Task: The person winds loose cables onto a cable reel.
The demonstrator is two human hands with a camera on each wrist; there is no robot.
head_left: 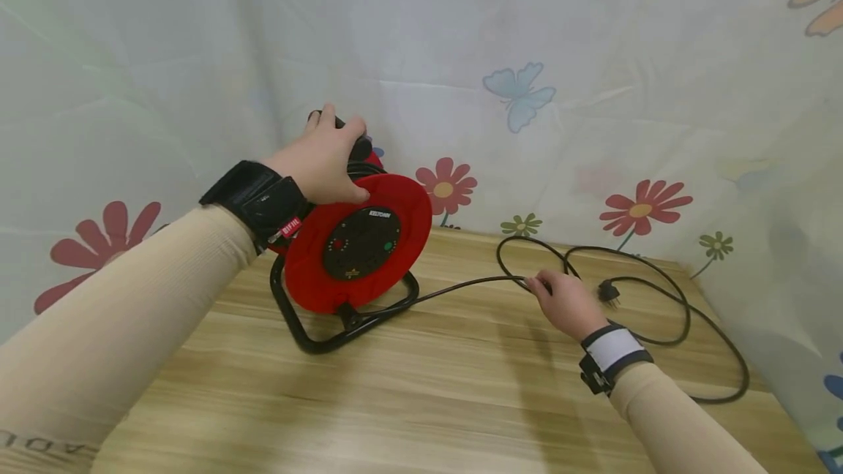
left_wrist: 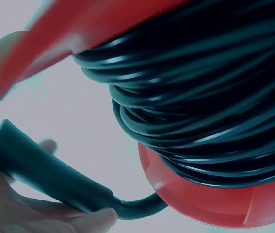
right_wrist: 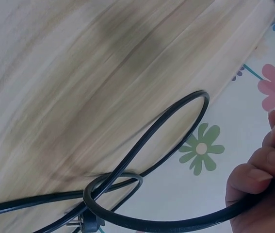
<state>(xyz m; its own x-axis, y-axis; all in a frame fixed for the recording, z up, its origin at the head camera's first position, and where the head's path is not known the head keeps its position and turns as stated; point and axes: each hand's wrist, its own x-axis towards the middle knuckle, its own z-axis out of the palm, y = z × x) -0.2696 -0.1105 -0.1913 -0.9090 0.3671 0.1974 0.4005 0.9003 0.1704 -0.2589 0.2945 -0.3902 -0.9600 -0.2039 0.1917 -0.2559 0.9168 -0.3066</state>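
Note:
A red cable reel (head_left: 405, 218) with a dark round centre plate stands on a black tube frame (head_left: 290, 320). My left hand (head_left: 323, 159) is at its top, fingers about the black handle (left_wrist: 45, 170) and thumb against the red rim. Black cable (left_wrist: 186, 111) lies wound in several turns between the red discs. From the reel's lower side the cable (head_left: 461, 286) runs right to my right hand (head_left: 568, 306), which grips it just above the table. Past that hand, the cable lies in loose loops, ending in a black plug (head_left: 609, 291) with metal pins.
The wood-grain table (head_left: 421, 408) reaches back to a pale curtain (head_left: 421, 35) printed with flowers and butterflies. The curtain also rises along the table's right edge. Loose cable loops (head_left: 744, 375) spread close to that right edge.

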